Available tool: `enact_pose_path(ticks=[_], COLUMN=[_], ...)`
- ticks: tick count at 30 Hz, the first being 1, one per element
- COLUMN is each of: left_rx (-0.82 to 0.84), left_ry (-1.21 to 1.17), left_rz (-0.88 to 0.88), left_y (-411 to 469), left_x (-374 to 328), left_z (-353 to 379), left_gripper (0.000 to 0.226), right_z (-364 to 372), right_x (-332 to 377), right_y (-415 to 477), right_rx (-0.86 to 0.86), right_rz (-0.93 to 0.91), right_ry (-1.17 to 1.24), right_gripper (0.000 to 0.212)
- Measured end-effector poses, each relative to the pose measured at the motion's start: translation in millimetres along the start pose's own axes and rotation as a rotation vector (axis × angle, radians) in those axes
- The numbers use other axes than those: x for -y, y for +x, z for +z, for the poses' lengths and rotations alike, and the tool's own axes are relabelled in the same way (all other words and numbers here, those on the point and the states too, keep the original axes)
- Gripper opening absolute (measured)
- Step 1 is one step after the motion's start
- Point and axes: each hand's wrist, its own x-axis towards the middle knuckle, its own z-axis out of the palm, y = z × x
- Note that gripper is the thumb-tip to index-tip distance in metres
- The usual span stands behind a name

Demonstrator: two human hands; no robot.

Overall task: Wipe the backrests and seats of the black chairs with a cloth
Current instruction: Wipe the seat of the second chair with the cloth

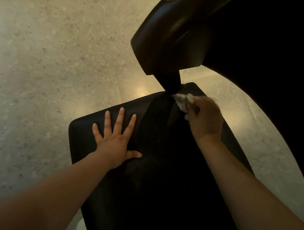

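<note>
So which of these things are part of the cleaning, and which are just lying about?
In use: white cloth, gripped by the right hand; black seat, with the left hand flat on it; black backrest.
Just there: speckled floor; large dark shape on the right.

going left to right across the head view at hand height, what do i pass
speckled floor → left hand, flat on the black chair → white cloth → right hand gripping that cloth
</note>
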Motion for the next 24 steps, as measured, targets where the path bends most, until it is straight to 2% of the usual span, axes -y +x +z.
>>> enact_pose_path(ticks=[2,7,11,14,17,21,24], left_rx=[0.003,-0.007,0.004,0.012,0.024,0.035,0.035], left_ry=[-0.002,-0.006,-0.001,-0.002,-0.008,-0.003,-0.005], left_rz=[0.001,0.01,0.012,0.006,0.007,-0.002,-0.003], left_y=[0,2,1,0,-1,1,2], left_x=[0,2,2,1,0,-1,-1], left_z=[1,3,2,1,0,-1,-1], left_gripper=[0.116,0.115,0.115,0.115,0.116,0.116,0.116], right_z=[4,34,26,12,3,1,12], right_x=[-4,0,0,7,14,9,8], right_y=[27,55,28,-4,-20,11,23], right_rx=[-0.083,0.067,-0.022,0.039,0.097,-0.029,-0.001], right_rz=[0.0,0.134,0.013,-0.049,-0.008,0.008,0.031], right_ry=[0.045,0.077,0.079,0.046,0.03,-0.006,0.07], right_gripper=[0.028,0.034,0.03,0.031,0.027,0.027,0.027])
